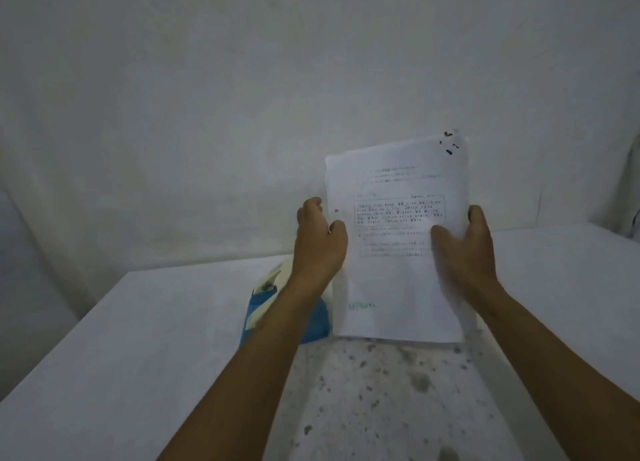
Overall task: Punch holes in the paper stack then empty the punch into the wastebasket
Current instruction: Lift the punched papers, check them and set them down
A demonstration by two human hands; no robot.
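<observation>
Hands [320, 242] [467, 244] gripping paper stack [394, 238] side edges, upright above table [138, 339]

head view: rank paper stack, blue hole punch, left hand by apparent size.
1. paper stack, clearly largest.
2-3. blue hole punch and left hand: look similar; the punch is partly hidden behind the forearm, so no ranking.

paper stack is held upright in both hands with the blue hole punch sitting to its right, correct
Not quite. In the head view both hands, left hand and right hand, hold the paper stack upright, but the blue hole punch sits to its left.
</observation>
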